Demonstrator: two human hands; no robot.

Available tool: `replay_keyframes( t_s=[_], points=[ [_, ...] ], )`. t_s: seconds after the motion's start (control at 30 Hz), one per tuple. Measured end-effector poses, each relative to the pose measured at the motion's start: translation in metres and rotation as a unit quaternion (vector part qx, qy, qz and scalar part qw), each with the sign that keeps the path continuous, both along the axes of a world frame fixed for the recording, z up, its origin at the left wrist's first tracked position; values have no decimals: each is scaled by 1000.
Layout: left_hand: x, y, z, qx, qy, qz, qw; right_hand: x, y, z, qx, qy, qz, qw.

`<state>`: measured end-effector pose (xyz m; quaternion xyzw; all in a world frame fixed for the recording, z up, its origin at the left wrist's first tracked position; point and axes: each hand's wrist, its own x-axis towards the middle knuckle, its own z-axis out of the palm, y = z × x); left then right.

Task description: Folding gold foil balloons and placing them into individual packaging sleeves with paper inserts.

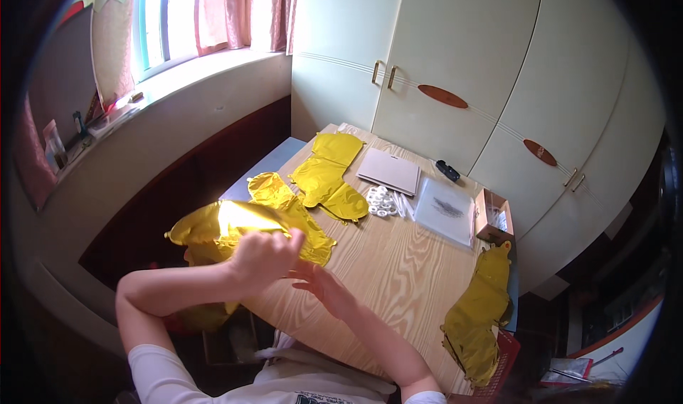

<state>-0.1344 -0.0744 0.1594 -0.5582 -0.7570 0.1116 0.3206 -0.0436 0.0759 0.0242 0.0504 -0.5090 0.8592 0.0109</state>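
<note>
A puffed, shiny gold foil balloon [203,226] hangs over the table's left edge, with more gold foil showing below my left forearm. My left hand [260,260] is closed in a fist against this balloon's right part; the exact spot it pinches is hidden behind the fingers. Just right of and below it, my right hand [324,288] has its fingers spread and partly bent, with nothing visible in them. Behind the hands lies a flat, crinkled gold foil balloon [313,237], and farther back a flat boot-shaped one [331,176].
Another flat gold foil balloon [477,318] lies along the right edge of the wooden table [398,283]. Toward the back are a pale folder [390,169], white rings [382,202], a clear plastic bag [445,212], a black object [447,170] and a wooden box [491,215]. Cabinets [455,55] stand behind.
</note>
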Motion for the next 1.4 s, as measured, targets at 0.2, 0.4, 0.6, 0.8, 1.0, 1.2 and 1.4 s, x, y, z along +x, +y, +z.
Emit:
replay_keyframes(
  t_s=[0.2,0.4,0.6,0.8,1.0,1.2,1.4],
  points=[
    [50,50,-58,-20,-140,-130,981,40,54,-16,-152,-158,-95,971],
    [75,132,-103,48,-241,-205,947,82,118,-22,-60,-212,-277,935],
    [95,184,-90,8,-424,-254,869,101,211,-36,14,-170,-313,934],
    [10,199,-145,-77,-372,-301,874,95,289,-61,259,-226,-375,861],
    [-4,163,-176,-175,-343,-199,901,75,252,-24,630,-308,-401,589],
    [18,154,-182,-142,-343,-140,918,111,170,20,675,-171,36,717],
    [23,145,-181,-109,-362,-102,920,167,179,42,701,-195,33,686]
  ],
)
